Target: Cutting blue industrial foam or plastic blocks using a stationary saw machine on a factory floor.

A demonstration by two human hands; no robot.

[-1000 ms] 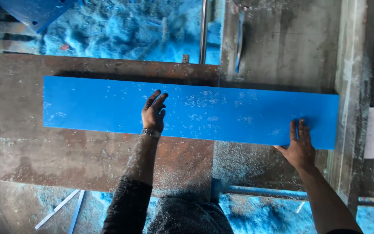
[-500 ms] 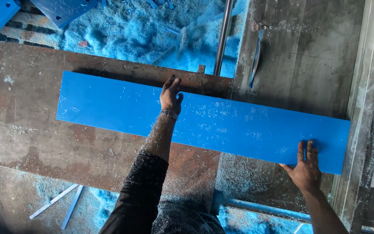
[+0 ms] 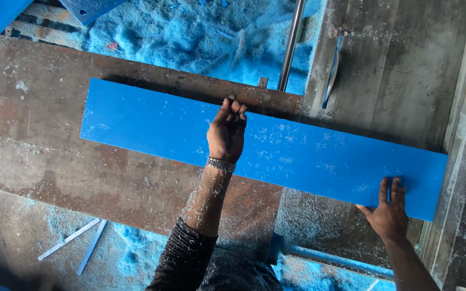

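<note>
The left hand point(image 3: 226, 132) lies flat, fingers spread open, on a long blue plank point(image 3: 297, 153). The right hand point(image 3: 388, 213) presses its near edge, open too. The plank rests on the dusty counter point(image 3: 55, 161).

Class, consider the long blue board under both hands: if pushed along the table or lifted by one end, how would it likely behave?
The blue board looks flat and straight-edged, so probably stiff. Loose shavings on its smooth face suggest it may slide easily. The left hand and right hand sit far apart; one-end lifting would likely feel unwieldy.
</note>
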